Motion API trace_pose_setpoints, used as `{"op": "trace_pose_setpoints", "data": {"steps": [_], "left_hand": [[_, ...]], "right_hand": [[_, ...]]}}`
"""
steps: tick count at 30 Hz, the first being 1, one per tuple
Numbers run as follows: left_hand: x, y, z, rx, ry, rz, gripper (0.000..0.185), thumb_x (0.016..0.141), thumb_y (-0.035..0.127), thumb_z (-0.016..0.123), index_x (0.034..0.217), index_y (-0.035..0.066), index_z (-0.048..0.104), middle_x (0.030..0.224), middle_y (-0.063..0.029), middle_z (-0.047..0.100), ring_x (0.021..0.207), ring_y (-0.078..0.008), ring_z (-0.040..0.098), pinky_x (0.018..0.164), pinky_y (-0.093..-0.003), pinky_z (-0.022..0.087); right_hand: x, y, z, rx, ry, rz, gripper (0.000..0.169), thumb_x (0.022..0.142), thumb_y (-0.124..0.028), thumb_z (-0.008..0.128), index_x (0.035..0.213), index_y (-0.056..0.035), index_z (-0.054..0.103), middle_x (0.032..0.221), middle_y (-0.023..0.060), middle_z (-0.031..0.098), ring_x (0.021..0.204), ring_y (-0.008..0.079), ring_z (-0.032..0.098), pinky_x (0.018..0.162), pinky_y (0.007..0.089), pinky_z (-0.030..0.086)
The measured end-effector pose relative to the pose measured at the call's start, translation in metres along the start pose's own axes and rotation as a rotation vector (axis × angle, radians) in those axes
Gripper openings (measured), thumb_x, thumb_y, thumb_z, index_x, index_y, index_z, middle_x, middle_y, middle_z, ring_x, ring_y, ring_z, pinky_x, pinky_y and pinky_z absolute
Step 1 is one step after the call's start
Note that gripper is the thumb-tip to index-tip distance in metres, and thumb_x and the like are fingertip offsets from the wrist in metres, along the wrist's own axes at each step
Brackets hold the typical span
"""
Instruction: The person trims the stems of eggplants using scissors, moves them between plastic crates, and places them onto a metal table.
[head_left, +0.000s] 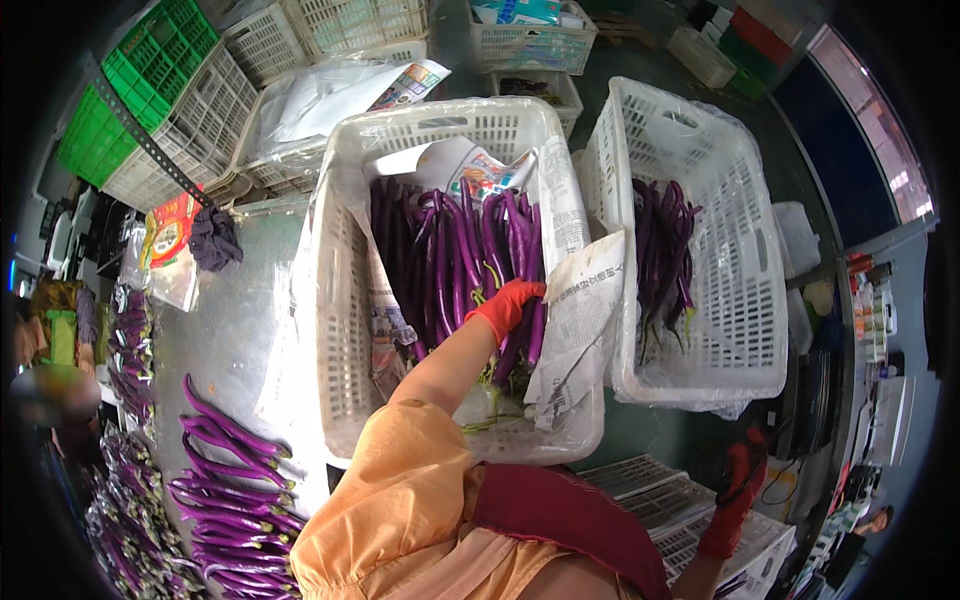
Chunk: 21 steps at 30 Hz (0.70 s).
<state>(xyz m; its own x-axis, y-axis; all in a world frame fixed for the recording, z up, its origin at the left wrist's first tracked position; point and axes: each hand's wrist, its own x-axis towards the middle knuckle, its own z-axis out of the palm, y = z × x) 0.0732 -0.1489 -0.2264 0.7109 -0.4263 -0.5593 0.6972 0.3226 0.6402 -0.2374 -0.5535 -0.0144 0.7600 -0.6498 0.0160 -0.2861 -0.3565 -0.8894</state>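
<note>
My left hand (504, 307), in a red glove, reaches into a white plastic crate (341, 300) lined with newspaper and clear film. Its fingers lie at the right edge of long purple eggplants (450, 255), beside the newspaper (589, 300); whether they grip one is hidden. At the lower right my right hand (739, 480), also red-gloved, is closed on a dark tool, possibly scissors, away from the crates. A second white crate (712, 382) holds a small bunch of eggplants (664, 247). More eggplants (232, 517) lie in a row on the metal table (225, 330).
Bagged eggplants (131, 360) line the table's left side, with another person (52, 330) beyond. Green crates (139, 90) and white crates stand at the upper left. A perforated metal strip (142, 135) carries a dark cloth (215, 238). Stacked crates (675, 510) sit at the lower right.
</note>
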Motion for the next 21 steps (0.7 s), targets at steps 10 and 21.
{"op": "trace_pose_setpoints", "data": {"steps": [10, 21], "left_hand": [[-0.04, 0.033, -0.016, -0.231, -0.04, 0.098, 0.035, 0.075, 0.013, 0.072, 0.108, 0.006, 0.061, 0.104, -0.0124, 0.065, 0.093, -0.0264, 0.066, 0.085, -0.0409, 0.054], [-0.226, 0.179, -0.038, -0.421, -0.495, 0.958, 0.037, 0.079, 0.012, 0.069, 0.113, 0.009, 0.056, 0.133, -0.018, 0.05, 0.12, -0.0342, 0.053, 0.107, -0.0517, 0.038]], "right_hand": [[0.023, -0.082, 0.077, 0.035, -0.154, 0.02, 0.043, 0.079, -0.011, 0.064, 0.119, 0.0015, 0.055, 0.076, 0.0026, 0.057, 0.062, 0.0096, 0.049, 0.06, 0.0227, 0.039], [0.011, -0.189, 0.193, 0.132, -0.693, -0.221, 0.036, 0.083, -0.01, 0.063, 0.117, -0.0006, 0.057, 0.079, 0.0043, 0.06, 0.067, 0.0079, 0.05, 0.063, 0.022, 0.039]]}}
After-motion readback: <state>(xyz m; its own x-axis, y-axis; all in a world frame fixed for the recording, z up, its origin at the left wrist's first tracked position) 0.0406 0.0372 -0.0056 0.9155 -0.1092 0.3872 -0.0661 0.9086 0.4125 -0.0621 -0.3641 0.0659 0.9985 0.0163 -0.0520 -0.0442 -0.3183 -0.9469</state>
